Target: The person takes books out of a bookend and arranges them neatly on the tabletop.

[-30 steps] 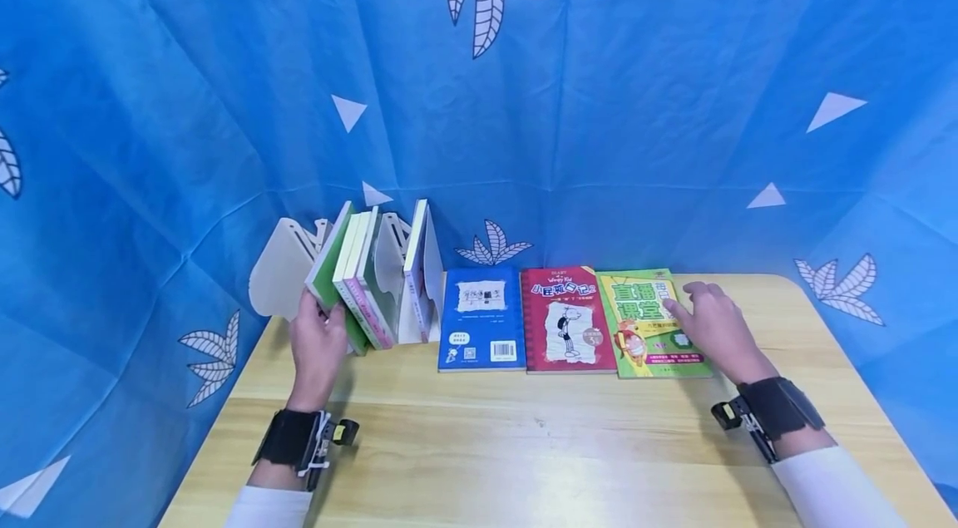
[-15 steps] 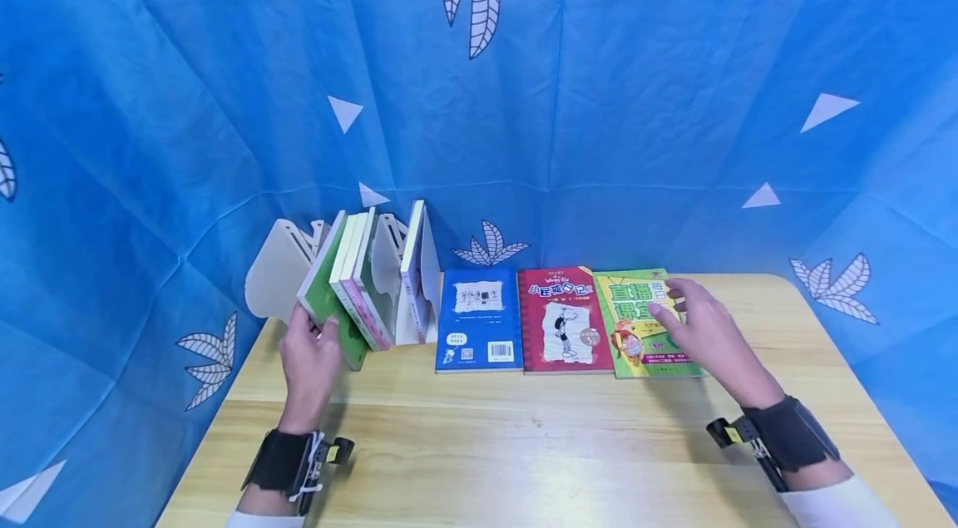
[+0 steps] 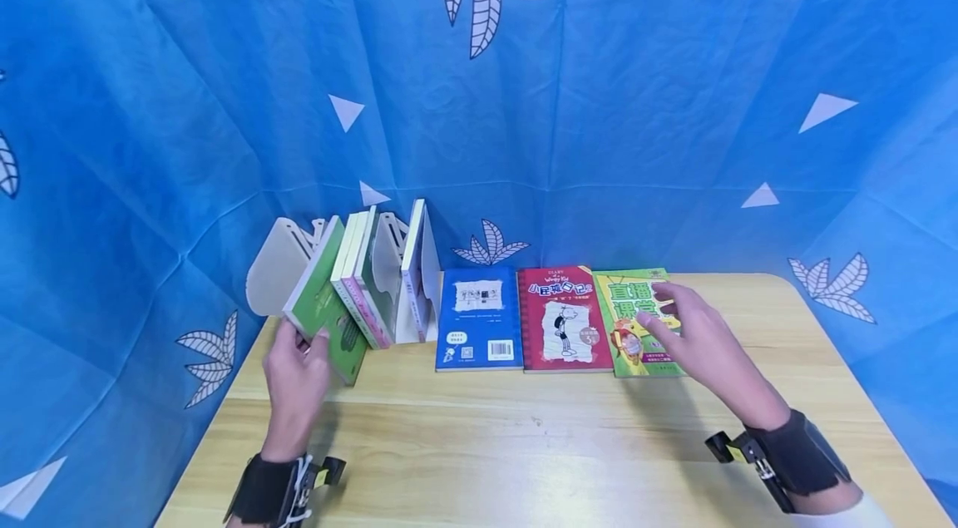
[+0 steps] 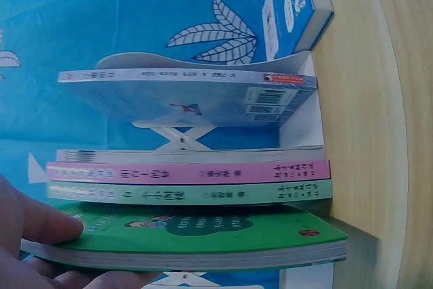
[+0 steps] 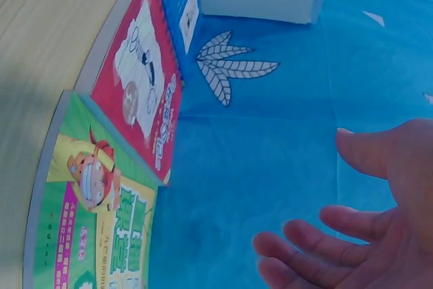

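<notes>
My left hand (image 3: 298,374) pinches a green book (image 3: 329,303) by its near edge, thumb on the cover and fingers beneath, as the left wrist view shows. This book leans out of a white folding bookstand (image 3: 279,270), beside a pink-spined book (image 4: 189,172) and a pale-green-spined book (image 4: 189,193). My right hand (image 3: 707,345) hovers over a green and yellow book (image 3: 636,337) that lies flat. In the right wrist view its fingers are spread and loosely bent, holding nothing.
A thin upright book (image 3: 413,270) stands in the bookstand's right section. On the wooden table (image 3: 524,445), a blue book (image 3: 479,320) and a red book (image 3: 566,324) lie flat in a row. Blue patterned cloth (image 3: 636,96) hangs behind the table.
The left hand has drawn the green book toward me and to the left, tilting it out from the others. My right hand has shifted slightly left over the green and yellow book.
</notes>
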